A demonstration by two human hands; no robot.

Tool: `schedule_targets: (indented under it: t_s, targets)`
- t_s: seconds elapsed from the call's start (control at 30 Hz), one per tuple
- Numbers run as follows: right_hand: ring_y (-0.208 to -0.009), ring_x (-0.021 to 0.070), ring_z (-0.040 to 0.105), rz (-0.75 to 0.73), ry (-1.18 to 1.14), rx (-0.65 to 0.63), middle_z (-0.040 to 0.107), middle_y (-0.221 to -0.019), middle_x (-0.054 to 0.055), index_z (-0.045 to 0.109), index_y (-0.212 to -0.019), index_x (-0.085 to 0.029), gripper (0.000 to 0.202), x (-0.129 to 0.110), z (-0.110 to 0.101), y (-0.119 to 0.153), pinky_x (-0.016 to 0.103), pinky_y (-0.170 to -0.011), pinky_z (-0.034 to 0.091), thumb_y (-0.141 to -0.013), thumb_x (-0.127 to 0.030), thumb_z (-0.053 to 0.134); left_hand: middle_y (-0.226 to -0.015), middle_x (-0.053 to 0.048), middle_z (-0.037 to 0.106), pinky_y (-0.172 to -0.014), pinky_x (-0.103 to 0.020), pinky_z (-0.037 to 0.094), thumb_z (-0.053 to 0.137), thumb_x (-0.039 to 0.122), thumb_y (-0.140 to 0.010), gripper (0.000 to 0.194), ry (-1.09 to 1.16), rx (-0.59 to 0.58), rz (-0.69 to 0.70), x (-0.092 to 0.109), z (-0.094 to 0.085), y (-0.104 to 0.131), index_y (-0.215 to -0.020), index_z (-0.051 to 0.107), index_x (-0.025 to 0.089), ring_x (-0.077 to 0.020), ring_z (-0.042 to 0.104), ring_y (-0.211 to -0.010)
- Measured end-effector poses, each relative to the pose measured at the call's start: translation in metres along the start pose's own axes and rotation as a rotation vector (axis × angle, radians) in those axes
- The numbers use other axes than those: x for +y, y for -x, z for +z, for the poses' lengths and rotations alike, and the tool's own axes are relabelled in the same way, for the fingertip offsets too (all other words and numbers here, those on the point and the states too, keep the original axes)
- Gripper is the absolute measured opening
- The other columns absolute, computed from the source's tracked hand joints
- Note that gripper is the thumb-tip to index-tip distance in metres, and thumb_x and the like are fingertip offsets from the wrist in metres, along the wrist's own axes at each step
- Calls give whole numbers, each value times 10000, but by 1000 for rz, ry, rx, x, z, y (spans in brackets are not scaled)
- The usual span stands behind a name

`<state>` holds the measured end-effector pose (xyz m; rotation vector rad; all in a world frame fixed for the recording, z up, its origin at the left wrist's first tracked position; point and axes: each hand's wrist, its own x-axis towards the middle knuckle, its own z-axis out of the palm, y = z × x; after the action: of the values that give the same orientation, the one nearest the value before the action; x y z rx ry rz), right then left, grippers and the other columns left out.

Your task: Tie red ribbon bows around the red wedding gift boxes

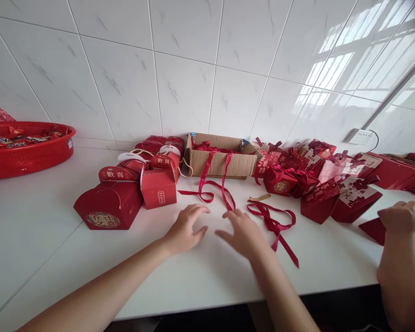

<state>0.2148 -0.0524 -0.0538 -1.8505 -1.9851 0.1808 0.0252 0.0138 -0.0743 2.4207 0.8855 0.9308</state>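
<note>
Two hands: my left hand [185, 230] and my right hand [242, 230] hover over the white table [200, 288], facing each other with a gap between; the fingers of each are spread and loosely curved, and neither is clamped on anything.
Carton ribbon [206, 168]: red, it hangs in two strands over the front of the cardboard carton [242, 167] and runs down to the tabletop, the left strand curling, the right one reaching toward my right fingertips.
Contact: those fingertips overlap the strand in my view, so I can't tell whether they touch it or sit just above.
Loose ribbon [275, 226]: another red length, tangled on the table just right of my right hand, with a short gold strip [259, 198] behind it.
Handling: I judge both ribbons very light, limp and, given the sheen, a little slippery; they should tangle sooner than tear.
Hold: a flat stretch near an end, pinched between thumb and forefinger, looks surest to me.
Left side: red gift boxes [107, 205] stand beyond my left hand.
Right side: red boxes with bows [281, 182], and another person's hand [403, 219] by a red folded piece [372, 230].
</note>
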Motion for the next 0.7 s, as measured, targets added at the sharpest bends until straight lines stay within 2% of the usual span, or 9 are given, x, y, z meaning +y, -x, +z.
schedule_targets:
  t_s: [0.07,0.17,0.2,0.3,0.37,0.43,0.53,0.63,0.7]
  targets:
    - [-1106,358,555,-30,37,83,595,-1226,140,563,-1219,-259,461,-3,16,41,494,-854,473,-783,-382,647,-1257,-75,584,-995,-451,394,586,188,-789,356,-20,-159,133,8,-1,2,-1138,573,256,-268,507,-1184]
    - [-1212,400,488,-116,67,253,542,-1325,149,541,-1265,-244,460,-6,52,95,549,-906,473,-812,-300,598,-1329,-60,559,-1020,-467,361,619,231,-781,420,-29,-342,266,21,0,5,-1195,581,288,-297,478,-1233]
    - [-1196,407,501,-172,41,317,568,-1293,153,557,-1245,-230,448,-8,62,107,551,-877,496,-805,-303,601,-1331,-57,560,-1020,-464,360,624,230,-775,445,-23,-379,286,24,1,7,-1212,576,294,-299,478,-1235]
    - [-1106,361,580,-415,-129,371,668,-1108,124,636,-1093,-245,323,-20,78,126,468,-791,567,-803,-388,614,-1284,-44,599,-1011,-440,362,630,186,-748,443,-3,-435,282,29,2,8,-1176,610,302,-280,513,-1197]
    - [-1055,283,617,-453,-235,347,669,-1068,102,659,-1009,-261,189,-27,77,128,371,-782,580,-840,-255,574,-1223,-39,634,-1000,-427,367,631,172,-740,355,-1,-444,248,30,2,8,-1073,662,291,-266,547,-1149]
    - [-967,214,645,-379,-315,304,642,-1097,99,666,-951,-265,249,-30,70,129,299,-752,577,-852,-109,498,-1188,-47,647,-987,-416,378,630,179,-745,307,2,-429,233,30,2,8,-1032,675,279,-256,566,-1112]
    - [-736,142,660,-246,-449,295,613,-1096,102,657,-888,-256,310,-33,61,132,250,-637,574,-880,-79,402,-1268,-43,601,-1004,-423,374,609,118,-734,441,16,-413,281,31,1,8,-1129,641,313,-262,523,-1177]
    - [-806,174,683,-121,-540,471,612,-1067,108,646,-860,-245,268,-37,57,134,274,-670,585,-883,-92,428,-1351,12,543,-1039,-479,332,579,19,-686,489,23,-453,328,31,4,9,-1006,701,368,-303,407,-1301]
    - [-950,232,670,-11,-544,624,624,-1069,118,658,-889,-240,191,-37,55,133,308,-715,591,-861,-116,516,-1321,18,567,-1042,-505,318,612,35,-684,386,64,-456,311,30,6,9,-863,736,353,-322,383,-1316]
